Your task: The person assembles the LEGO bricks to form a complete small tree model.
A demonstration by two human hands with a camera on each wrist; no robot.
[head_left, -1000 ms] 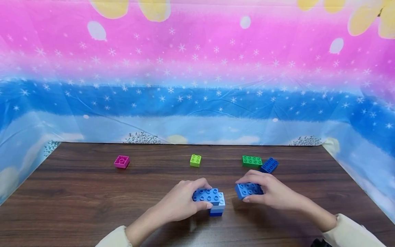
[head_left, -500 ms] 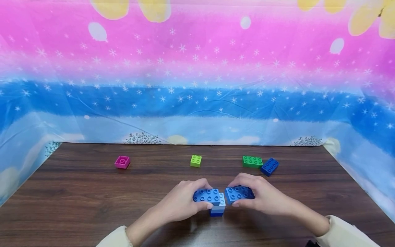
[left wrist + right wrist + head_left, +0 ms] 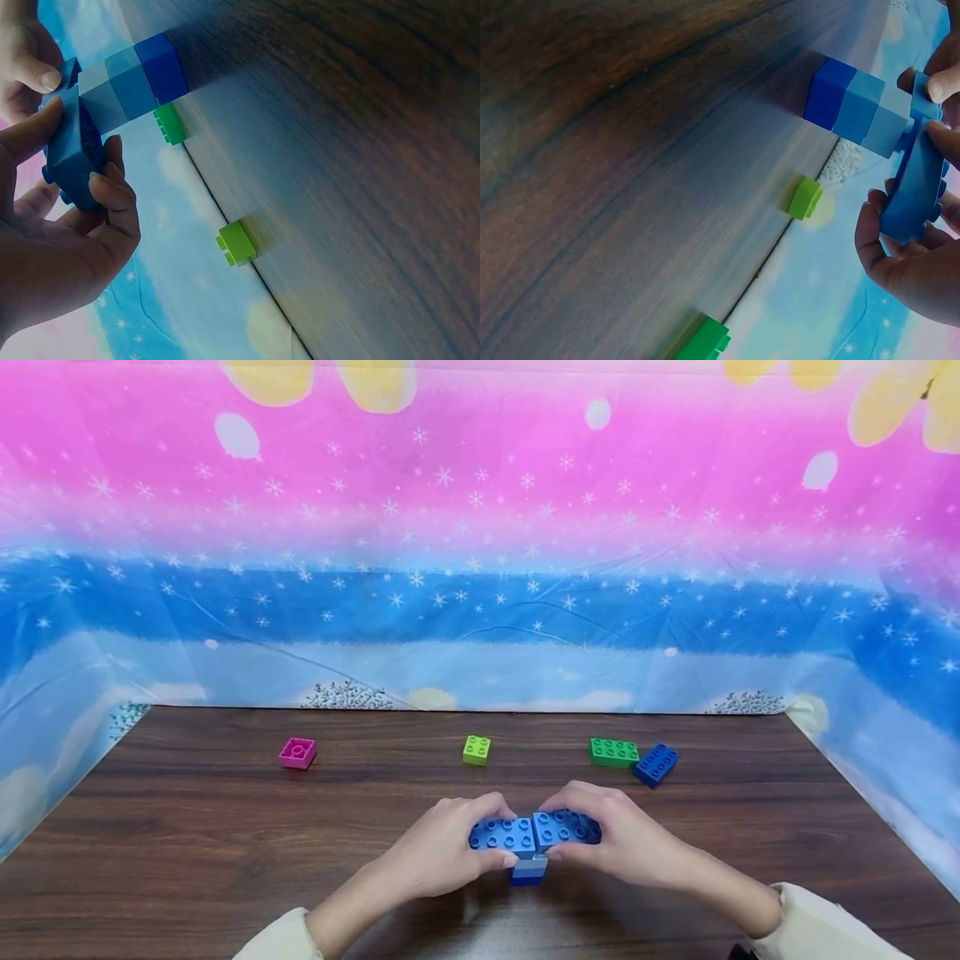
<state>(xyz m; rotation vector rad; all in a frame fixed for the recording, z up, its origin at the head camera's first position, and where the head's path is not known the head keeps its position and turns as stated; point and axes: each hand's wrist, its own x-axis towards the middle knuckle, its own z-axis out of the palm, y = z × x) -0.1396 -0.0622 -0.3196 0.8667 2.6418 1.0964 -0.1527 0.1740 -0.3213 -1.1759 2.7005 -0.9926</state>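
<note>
Left hand [image 3: 447, 847] grips the left blue brick [image 3: 501, 839], right hand [image 3: 637, 839] the right blue brick [image 3: 564, 830], each between thumb and fingers. Outer ends sit inside the grasp; inner ends nearly meet over a three-brick stack [image 3: 528, 872].

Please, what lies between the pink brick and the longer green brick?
The lime brick lies between them, with bare tabletop on either side; the head view shows this.

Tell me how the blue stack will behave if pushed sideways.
The blue stack would probably tip before sliding, being narrow beneath two long bricks reaching out either side. It should stay stiff, given its straight-sided, blocky look. The brick in the right hand might loosen first; it appears tilted against the stack's top.
</note>
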